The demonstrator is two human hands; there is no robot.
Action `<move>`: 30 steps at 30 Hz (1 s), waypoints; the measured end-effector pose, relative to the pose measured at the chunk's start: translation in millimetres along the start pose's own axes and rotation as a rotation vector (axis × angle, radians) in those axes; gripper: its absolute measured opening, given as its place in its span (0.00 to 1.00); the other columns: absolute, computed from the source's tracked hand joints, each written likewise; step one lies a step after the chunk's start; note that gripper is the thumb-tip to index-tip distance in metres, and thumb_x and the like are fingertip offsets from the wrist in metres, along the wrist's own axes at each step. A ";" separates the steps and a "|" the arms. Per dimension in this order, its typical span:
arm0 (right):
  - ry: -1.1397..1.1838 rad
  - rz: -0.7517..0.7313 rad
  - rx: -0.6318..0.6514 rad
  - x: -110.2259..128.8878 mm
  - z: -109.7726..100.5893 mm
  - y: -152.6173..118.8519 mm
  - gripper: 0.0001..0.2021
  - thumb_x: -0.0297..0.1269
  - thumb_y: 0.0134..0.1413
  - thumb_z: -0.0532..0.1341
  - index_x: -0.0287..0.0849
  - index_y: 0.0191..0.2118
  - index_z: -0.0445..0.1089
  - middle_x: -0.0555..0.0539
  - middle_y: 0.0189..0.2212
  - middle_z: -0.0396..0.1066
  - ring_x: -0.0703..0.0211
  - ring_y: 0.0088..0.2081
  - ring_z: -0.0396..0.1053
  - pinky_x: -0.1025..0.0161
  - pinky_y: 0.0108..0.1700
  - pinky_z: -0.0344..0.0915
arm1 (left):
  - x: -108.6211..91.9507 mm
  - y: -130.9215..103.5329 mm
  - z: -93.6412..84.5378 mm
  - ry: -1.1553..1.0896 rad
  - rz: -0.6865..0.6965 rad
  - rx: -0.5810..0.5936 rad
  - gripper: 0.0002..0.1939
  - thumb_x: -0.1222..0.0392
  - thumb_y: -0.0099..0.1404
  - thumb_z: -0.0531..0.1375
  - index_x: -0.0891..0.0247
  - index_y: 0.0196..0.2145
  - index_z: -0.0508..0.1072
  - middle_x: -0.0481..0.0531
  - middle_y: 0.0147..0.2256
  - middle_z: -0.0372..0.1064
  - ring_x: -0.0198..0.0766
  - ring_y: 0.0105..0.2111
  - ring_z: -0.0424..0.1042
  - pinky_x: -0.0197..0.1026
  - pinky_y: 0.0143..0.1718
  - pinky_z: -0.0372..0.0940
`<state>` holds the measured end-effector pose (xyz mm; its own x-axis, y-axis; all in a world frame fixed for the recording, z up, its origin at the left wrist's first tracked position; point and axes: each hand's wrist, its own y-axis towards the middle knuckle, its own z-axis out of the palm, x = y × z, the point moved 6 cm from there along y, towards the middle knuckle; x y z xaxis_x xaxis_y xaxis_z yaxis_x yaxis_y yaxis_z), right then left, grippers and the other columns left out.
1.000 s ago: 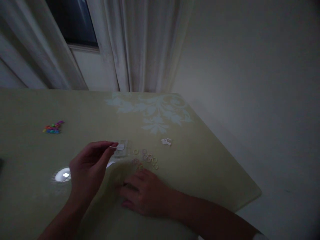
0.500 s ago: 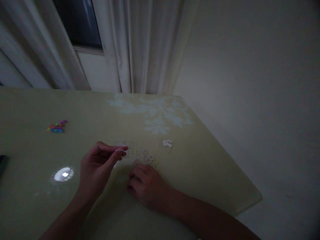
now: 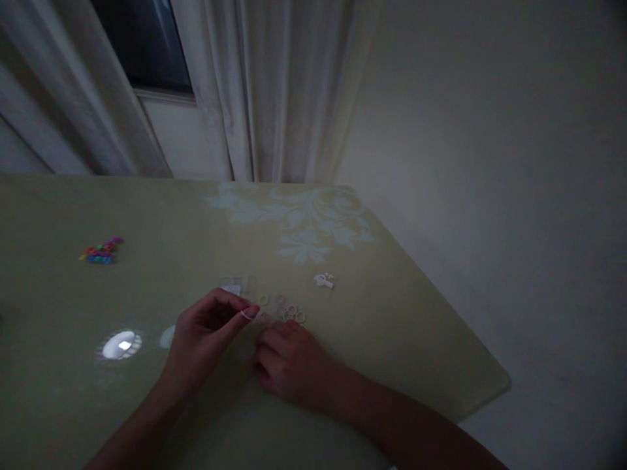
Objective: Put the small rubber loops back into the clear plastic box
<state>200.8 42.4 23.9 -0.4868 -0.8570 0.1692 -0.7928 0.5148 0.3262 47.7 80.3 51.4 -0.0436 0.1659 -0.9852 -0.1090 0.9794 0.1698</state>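
Observation:
My left hand point(image 3: 206, 333) is closed in a pinch between thumb and forefinger. A thin, pale ring point(image 3: 247, 316) shows as a curved white line at its fingertips. Lower on the right, my right hand point(image 3: 291, 362) rests on the table with its fingers curled inward. Its fingertips are hidden, so what they hold, if anything, cannot be seen. Several small rings point(image 3: 300, 316), yellowish, pinkish and whitish, lie loose just beyond its knuckles. Behind my left hand sits a clear plastic box point(image 3: 240, 282), partly covered by the hand.
A little white piece point(image 3: 324, 281) lies beyond the rings. Far left on the table point(image 3: 392, 352) is a heap of small colourful pieces point(image 3: 100, 252). Curtains point(image 3: 274, 91) and a wall point(image 3: 490, 163) stand behind the table. A lamp reflection shines at left.
My left hand has moved right and toward me, closer to my right hand, with the pale ring in its fingertips. More of the clear box now shows. My right hand has hardly moved.

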 end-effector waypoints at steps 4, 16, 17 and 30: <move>-0.003 0.029 -0.007 -2.6 0.7 -0.1 0.10 0.41 0.69 0.62 0.39 0.40 0.75 0.42 0.42 0.77 0.50 0.45 0.71 0.53 0.49 0.68 | -0.3 -0.8 -3.6 0.032 0.036 -0.008 0.09 0.58 0.57 0.73 0.60 0.27 0.77 0.47 0.26 0.76 0.35 0.26 0.75 0.32 0.28 0.70; 0.067 0.205 -0.009 -20.5 -8.6 -1.5 0.10 0.41 0.72 0.63 0.45 0.53 0.75 0.43 0.53 0.74 0.49 0.53 0.67 0.52 0.56 0.65 | 6.9 2.7 -18.4 0.035 0.020 -0.139 0.13 0.55 0.58 0.75 0.59 0.28 0.74 0.45 0.27 0.72 0.32 0.26 0.70 0.31 0.26 0.66; 0.064 0.206 -0.012 -20.3 -6.3 -0.6 0.12 0.41 0.72 0.62 0.47 0.56 0.75 0.43 0.55 0.73 0.49 0.54 0.67 0.51 0.57 0.64 | 5.9 3.2 -18.6 0.033 0.023 -0.138 0.12 0.55 0.57 0.75 0.59 0.29 0.76 0.46 0.28 0.74 0.34 0.28 0.72 0.31 0.29 0.69; 0.068 0.213 0.027 -24.6 16.9 3.7 0.10 0.41 0.73 0.61 0.41 0.48 0.76 0.41 0.54 0.72 0.48 0.54 0.65 0.50 0.57 0.65 | 2.4 2.1 -8.9 0.040 0.048 -0.061 0.13 0.56 0.57 0.75 0.59 0.26 0.74 0.45 0.26 0.70 0.33 0.25 0.69 0.32 0.26 0.65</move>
<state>203.6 65.8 5.3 -0.6192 -0.7278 0.2947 -0.6846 0.6842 0.2513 38.5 81.7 49.6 -0.0898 0.2065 -0.9743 -0.1661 0.9615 0.2190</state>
